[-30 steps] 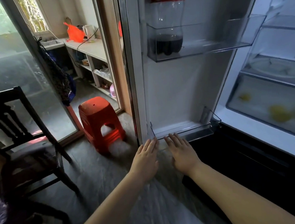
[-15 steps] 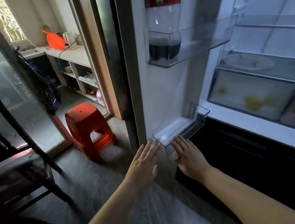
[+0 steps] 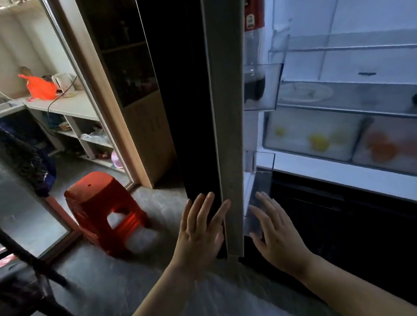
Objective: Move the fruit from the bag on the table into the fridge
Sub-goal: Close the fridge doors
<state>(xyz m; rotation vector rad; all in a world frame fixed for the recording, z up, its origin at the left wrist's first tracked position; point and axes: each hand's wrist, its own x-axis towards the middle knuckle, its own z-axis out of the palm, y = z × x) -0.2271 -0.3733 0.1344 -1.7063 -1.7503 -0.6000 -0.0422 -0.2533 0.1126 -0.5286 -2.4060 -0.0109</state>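
Both hands flank the bottom of the fridge door (image 3: 225,131), probably to swing it shut: left hand (image 3: 201,233) flat on its dark outer face, right hand (image 3: 276,234) at the clear door shelf (image 3: 256,219) inside, all fingers straight, spread, gripping nothing. Yellow fruit (image 3: 319,142) and orange fruit (image 3: 382,150) lie in 2 drawers (image 3: 295,136) up beyond the right fingertips (image 3: 261,198); the bag is unseen.

My left hand (image 3: 200,233) lies flat on the outer face of the fridge door (image 3: 223,106), and my right hand (image 3: 276,231) is on its inner side, at the lowest door bin (image 3: 264,178). A bottle (image 3: 253,54) stands in the bin above. Fruit (image 3: 319,142) lies in the drawers (image 3: 294,123) to my right. A stool (image 3: 101,206) stands left of the door.
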